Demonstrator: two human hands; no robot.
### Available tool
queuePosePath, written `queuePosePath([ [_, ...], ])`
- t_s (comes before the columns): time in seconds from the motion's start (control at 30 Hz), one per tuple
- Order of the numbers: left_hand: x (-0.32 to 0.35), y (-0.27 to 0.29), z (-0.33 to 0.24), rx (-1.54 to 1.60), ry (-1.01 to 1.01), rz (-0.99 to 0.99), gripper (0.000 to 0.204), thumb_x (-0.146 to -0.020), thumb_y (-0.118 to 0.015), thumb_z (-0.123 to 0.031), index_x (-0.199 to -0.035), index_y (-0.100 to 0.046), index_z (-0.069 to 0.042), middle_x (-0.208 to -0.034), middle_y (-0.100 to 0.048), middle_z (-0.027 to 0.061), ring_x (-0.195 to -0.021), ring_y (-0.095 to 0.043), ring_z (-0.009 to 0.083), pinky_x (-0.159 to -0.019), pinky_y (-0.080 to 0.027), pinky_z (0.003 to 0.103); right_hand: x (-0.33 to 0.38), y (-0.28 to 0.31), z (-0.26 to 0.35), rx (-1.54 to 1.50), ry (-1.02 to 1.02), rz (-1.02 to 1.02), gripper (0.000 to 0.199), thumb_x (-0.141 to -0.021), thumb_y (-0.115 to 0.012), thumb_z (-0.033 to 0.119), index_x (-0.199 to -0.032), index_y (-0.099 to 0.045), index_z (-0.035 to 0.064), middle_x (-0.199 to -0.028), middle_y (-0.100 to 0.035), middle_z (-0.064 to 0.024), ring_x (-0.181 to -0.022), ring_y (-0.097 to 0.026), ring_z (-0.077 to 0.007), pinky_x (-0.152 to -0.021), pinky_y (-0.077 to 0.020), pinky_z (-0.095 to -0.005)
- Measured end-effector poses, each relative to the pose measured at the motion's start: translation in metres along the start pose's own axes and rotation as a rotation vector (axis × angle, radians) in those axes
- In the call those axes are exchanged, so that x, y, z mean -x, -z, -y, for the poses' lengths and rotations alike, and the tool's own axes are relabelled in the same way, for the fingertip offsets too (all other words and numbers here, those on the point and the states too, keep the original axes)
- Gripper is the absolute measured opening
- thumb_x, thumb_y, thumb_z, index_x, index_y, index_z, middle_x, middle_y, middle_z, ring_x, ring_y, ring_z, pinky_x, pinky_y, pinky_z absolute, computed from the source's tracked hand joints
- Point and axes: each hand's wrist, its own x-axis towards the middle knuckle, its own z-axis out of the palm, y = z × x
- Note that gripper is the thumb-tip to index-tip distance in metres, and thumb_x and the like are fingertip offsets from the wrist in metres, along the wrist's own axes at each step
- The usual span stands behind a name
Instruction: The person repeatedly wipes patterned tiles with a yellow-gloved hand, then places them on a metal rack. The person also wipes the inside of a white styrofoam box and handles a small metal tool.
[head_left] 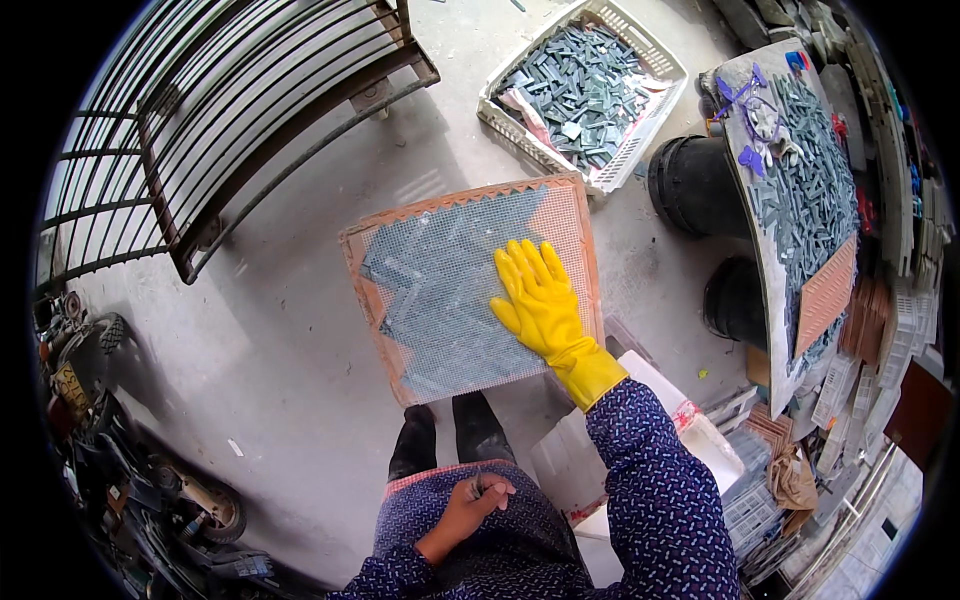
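Observation:
My right hand point(545, 305), in a yellow rubber glove, lies flat with its fingers spread on the right part of a mesh-covered panel point(450, 290). Under the white mesh, grey-green strips form a zigzag pattern inside an orange-brown tray frame point(588, 235) with a toothed edge. My bare left hand point(472, 512) is held in front of my waist, apart from the panel. Its fingers are curled in with the thumb against them, and I see nothing in them. What holds the panel up is mostly hidden beneath it.
Beyond the panel stands a white plastic crate point(495, 115) of loose grey-green strips. At right, a board point(770, 290) on black buckets point(690, 185) carries more strips and an orange tray point(827, 295). A metal rack point(270, 130) stands far left; motorbikes point(190, 500) line the left edge.

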Motion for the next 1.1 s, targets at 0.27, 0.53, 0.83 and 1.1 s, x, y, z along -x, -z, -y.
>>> queuePosePath([
  [0.27,0.0,-0.004,0.01,-0.465,-0.204,-0.25,0.017,-0.078,-0.065,-0.014,-0.082,-0.054,-0.001,-0.067,-0.053,0.0042,-0.065,-0.051,0.011,-0.058,-0.042,0.024,0.028,-0.025,0.108,-0.459,-0.373,-0.325,0.045,-0.089,-0.047,0.021,-0.128,-0.038,0.0005,-0.132,-0.039,-0.0178,-0.124,-0.033,-0.0322,-0.107,-0.0174,-0.0412],
  [0.53,0.026,0.016,-0.003,-0.927,-0.837,-0.269,0.023,-0.067,-0.071,-0.008,-0.083,-0.055,-0.004,-0.081,-0.056,0.01,-0.064,-0.056,0.0219,-0.055,-0.046,0.029,0.011,-0.007,0.141,-1.917,-0.72,-0.936,0.044,-0.095,-0.035,0.026,-0.131,-0.032,-0.0004,-0.137,-0.032,-0.0148,-0.127,-0.029,-0.0267,-0.108,-0.0207,-0.0339],
  [0.83,0.043,0.006,-0.02,-0.818,-0.817,-0.084,0.01,-0.071,-0.058,-0.005,-0.081,-0.056,-0.004,-0.08,-0.057,0.015,-0.07,-0.057,0.0322,-0.06,-0.046,0.036,0.016,-0.004,0.139,-2.354,-0.534,-0.885,0.048,-0.095,-0.032,0.032,-0.134,-0.027,0.0042,-0.14,-0.026,-0.0129,-0.13,-0.025,-0.0259,-0.11,-0.0164,-0.0369],
  [1.1,0.062,0.017,-0.012,-0.699,-0.603,0.266,0.016,-0.064,-0.059,-0.012,-0.075,-0.051,-0.003,-0.067,-0.055,0.0165,-0.062,-0.054,0.0352,-0.055,-0.042,0.038,0.025,0.01,0.154,-2.501,-0.618,-0.901,0.052,-0.094,-0.034,0.038,-0.135,-0.027,0.006,-0.14,-0.027,-0.0125,-0.129,-0.025,-0.0269,-0.108,-0.0211,-0.0375],
])
